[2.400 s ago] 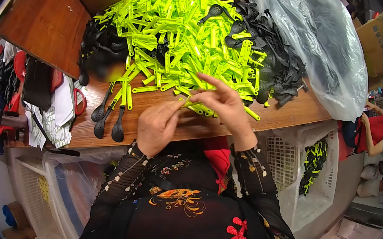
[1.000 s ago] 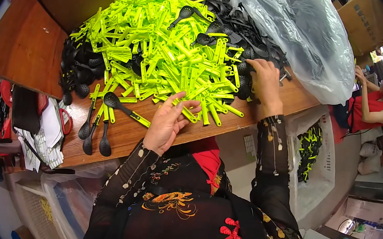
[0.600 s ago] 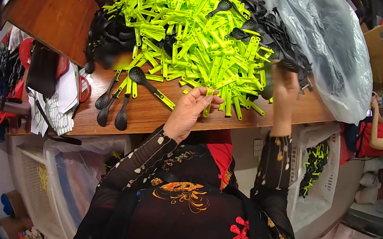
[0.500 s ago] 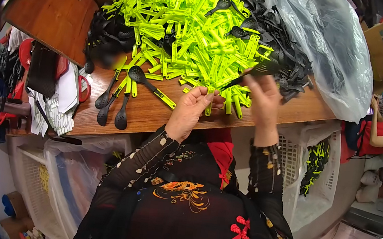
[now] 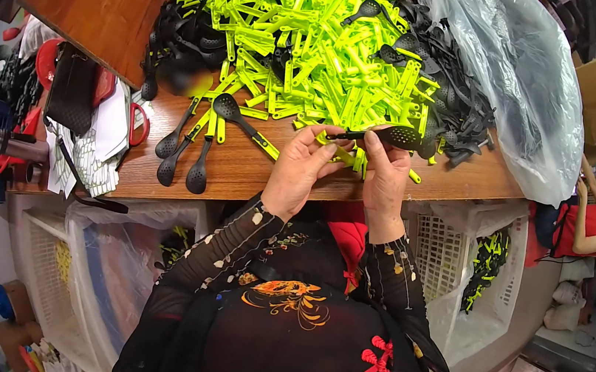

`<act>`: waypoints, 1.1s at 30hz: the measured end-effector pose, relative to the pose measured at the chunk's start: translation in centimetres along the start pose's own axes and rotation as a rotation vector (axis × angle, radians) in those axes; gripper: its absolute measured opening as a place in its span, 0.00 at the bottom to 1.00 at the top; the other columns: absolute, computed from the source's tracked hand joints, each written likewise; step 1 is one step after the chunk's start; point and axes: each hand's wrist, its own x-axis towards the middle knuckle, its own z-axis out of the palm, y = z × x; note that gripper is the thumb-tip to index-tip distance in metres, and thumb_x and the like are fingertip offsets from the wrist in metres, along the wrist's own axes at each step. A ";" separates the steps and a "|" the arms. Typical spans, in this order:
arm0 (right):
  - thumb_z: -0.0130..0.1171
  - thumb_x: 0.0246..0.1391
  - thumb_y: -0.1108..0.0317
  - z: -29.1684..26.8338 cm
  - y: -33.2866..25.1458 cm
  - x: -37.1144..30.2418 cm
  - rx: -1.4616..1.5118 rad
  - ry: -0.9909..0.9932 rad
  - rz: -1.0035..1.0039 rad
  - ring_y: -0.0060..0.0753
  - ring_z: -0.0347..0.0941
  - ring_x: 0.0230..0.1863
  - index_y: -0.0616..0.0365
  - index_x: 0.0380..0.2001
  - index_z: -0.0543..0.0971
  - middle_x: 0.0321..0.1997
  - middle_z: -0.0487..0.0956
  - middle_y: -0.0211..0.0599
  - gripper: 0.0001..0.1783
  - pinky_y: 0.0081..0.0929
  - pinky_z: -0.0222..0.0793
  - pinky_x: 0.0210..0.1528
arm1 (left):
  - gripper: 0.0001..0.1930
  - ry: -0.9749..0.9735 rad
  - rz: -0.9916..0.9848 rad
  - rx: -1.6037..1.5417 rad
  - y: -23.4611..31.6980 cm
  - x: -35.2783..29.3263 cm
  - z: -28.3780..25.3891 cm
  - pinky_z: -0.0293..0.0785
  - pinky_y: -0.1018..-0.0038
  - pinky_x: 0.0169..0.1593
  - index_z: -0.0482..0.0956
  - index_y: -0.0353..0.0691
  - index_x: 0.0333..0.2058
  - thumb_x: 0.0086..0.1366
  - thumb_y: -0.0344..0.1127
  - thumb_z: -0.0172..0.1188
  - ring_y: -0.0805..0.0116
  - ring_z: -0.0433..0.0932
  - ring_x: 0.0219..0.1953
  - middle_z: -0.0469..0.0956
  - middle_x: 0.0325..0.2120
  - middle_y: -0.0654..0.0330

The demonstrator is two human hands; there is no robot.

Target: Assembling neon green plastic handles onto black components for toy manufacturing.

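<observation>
My left hand (image 5: 295, 171) pinches a lime-green handle (image 5: 323, 138) at the table's near edge. In my right hand (image 5: 387, 188) is a black perforated spoon head (image 5: 399, 136), held flat with its shaft pointing left. The shaft's end meets the green handle at my left fingertips; how far it sits inside is hidden. Just beyond both hands rises a big heap of lime-green handles (image 5: 307, 53). Several black spoons with green handles lie to the left, among them a perforated spoon (image 5: 196, 177) and a larger spoon (image 5: 227, 107).
Loose black utensil heads (image 5: 463, 110) are piled at the right, more (image 5: 193, 39) at the left. Clear plastic sheeting (image 5: 508, 78) covers the table's right end. Red-handled scissors (image 5: 140, 126) and papers lie left. White baskets (image 5: 440, 241) stand below. Another person in red (image 5: 590, 233) is far right.
My right hand has come left and lower, bringing the black spoon head from upright over the heap to the green handle in my left hand. The view has shifted slightly.
</observation>
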 end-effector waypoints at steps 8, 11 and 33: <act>0.64 0.62 0.72 -0.1 0.1 0.0 -0.019 -0.024 0.022 0.21 0.79 0.43 0.61 0.46 0.82 0.43 0.84 0.32 0.10 0.23 0.71 0.52 | 0.12 0.018 0.083 0.170 0.5 -0.1 0.4 0.79 0.76 0.52 0.75 0.37 0.54 0.75 0.27 0.53 0.74 0.81 0.50 0.82 0.47 0.60; 0.64 0.63 0.71 -0.2 -0.7 1.0 -0.070 -0.047 -0.009 0.20 0.77 0.46 0.62 0.48 0.82 0.45 0.84 0.31 0.12 0.22 0.70 0.54 | 0.11 -0.050 0.129 0.283 0.0 -0.1 -0.2 0.77 0.79 0.52 0.75 0.34 0.53 0.75 0.28 0.53 0.75 0.81 0.49 0.83 0.46 0.59; 0.54 0.70 0.66 -1.8 -2.1 2.6 -0.046 -0.317 0.229 0.24 0.74 0.45 0.61 0.47 0.78 0.42 0.79 0.30 0.10 0.22 0.69 0.50 | 0.12 -0.146 0.168 0.544 -0.2 -0.1 -0.6 0.75 0.83 0.46 0.74 0.31 0.50 0.78 0.34 0.50 0.81 0.78 0.39 0.82 0.37 0.61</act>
